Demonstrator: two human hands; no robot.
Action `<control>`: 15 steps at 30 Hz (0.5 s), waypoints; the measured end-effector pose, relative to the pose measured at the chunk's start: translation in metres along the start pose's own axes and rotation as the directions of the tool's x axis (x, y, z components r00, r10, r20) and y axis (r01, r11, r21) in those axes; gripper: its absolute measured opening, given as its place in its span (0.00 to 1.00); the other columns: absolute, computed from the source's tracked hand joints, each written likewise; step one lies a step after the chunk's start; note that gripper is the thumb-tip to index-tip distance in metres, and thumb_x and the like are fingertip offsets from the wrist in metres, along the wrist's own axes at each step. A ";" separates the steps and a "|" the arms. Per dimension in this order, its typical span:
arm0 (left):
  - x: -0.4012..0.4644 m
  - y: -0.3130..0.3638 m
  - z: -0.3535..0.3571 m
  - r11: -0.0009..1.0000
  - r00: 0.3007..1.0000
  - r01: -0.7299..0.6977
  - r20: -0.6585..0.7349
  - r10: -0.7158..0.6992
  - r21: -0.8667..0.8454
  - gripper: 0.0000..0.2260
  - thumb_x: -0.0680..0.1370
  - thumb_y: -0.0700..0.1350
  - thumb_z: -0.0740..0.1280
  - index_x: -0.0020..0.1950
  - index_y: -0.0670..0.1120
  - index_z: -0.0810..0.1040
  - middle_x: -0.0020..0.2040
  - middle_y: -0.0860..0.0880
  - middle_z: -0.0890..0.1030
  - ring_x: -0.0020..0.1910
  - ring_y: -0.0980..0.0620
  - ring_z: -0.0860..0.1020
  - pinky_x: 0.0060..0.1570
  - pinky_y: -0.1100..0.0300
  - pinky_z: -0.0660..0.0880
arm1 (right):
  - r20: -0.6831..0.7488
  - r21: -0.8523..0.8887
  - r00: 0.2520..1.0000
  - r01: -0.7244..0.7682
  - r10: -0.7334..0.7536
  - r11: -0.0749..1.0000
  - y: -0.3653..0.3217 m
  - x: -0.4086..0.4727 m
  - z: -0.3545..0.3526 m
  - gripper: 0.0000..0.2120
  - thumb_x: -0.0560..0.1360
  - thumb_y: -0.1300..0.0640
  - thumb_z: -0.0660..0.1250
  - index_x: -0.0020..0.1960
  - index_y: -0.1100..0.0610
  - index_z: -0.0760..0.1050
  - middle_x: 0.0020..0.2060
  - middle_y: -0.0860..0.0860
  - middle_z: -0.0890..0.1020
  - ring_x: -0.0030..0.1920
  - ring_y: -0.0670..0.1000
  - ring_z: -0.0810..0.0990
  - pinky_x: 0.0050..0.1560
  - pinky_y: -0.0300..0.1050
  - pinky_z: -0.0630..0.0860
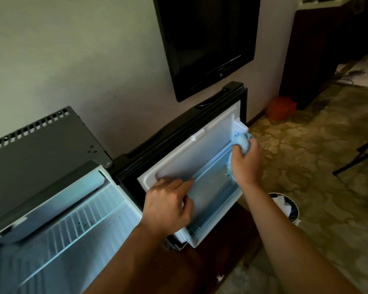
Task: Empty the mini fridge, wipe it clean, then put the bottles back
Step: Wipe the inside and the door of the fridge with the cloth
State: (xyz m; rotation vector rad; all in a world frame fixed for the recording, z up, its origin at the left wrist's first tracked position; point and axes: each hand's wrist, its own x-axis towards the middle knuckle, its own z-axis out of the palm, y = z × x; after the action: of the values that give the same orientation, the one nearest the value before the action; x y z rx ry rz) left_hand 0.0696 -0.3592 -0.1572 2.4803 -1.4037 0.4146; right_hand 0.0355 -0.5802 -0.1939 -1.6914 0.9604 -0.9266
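Observation:
The mini fridge [40, 158] stands open at the left, its white wire shelf [77, 228] bare, and no bottles are in view. Its door [191, 153] is swung wide to the right, white inner liner facing me. My right hand [245, 161] grips a light blue cloth [242, 141] and presses it against the far end of the door's shelf rail. My left hand [168, 206] holds the front rail of the door shelf [212, 187], fingers curled over its edge.
A black television [204, 39] hangs on the wall above the door. A round waste bin [285, 206] with white paper sits on the patterned carpet below my right arm. An orange box [282, 107] lies by the wall; a dark cabinet [319, 49] stands far right.

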 end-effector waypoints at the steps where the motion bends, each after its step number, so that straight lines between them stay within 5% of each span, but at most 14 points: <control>1: 0.000 0.001 -0.001 1.000 1.000 0.012 0.008 -0.012 -0.005 0.18 0.69 0.46 0.64 0.55 0.48 0.85 0.38 0.53 0.82 0.37 0.49 0.80 0.41 0.59 0.76 | -0.010 0.010 1.000 -0.020 0.020 1.000 0.000 0.004 -0.001 0.16 0.76 0.52 0.62 0.62 0.56 0.70 0.55 0.57 0.77 0.50 0.59 0.78 0.48 0.59 0.78; 6: 0.001 0.004 -0.005 0.999 0.998 0.050 0.034 -0.050 -0.003 0.19 0.68 0.46 0.61 0.53 0.47 0.85 0.38 0.52 0.82 0.38 0.47 0.81 0.40 0.59 0.77 | 0.015 0.001 1.000 -0.020 0.020 1.000 0.001 0.001 0.002 0.14 0.75 0.53 0.62 0.60 0.56 0.70 0.53 0.58 0.77 0.49 0.60 0.78 0.47 0.59 0.78; 9: 0.002 0.005 -0.006 0.998 0.997 0.060 0.054 -0.060 0.009 0.20 0.67 0.45 0.60 0.53 0.47 0.86 0.38 0.51 0.82 0.38 0.46 0.81 0.41 0.58 0.76 | 0.046 0.037 0.999 0.016 -0.017 0.999 0.002 -0.015 0.004 0.10 0.75 0.55 0.64 0.55 0.55 0.71 0.50 0.55 0.76 0.47 0.56 0.78 0.39 0.48 0.75; 15: 0.006 0.007 -0.008 0.997 0.995 0.067 0.069 -0.069 0.027 0.20 0.69 0.45 0.59 0.55 0.46 0.85 0.40 0.51 0.83 0.39 0.46 0.82 0.43 0.57 0.77 | 0.044 0.043 0.992 0.120 -0.122 0.992 -0.001 -0.060 0.013 0.08 0.72 0.56 0.69 0.49 0.55 0.72 0.49 0.53 0.75 0.41 0.43 0.68 0.39 0.36 0.64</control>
State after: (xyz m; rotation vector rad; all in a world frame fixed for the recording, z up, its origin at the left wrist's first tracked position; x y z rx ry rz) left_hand 0.0658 -0.3643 -0.1471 2.5775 -1.3429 0.3364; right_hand 0.0231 -0.5208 -0.2061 -1.7444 0.8106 -0.9749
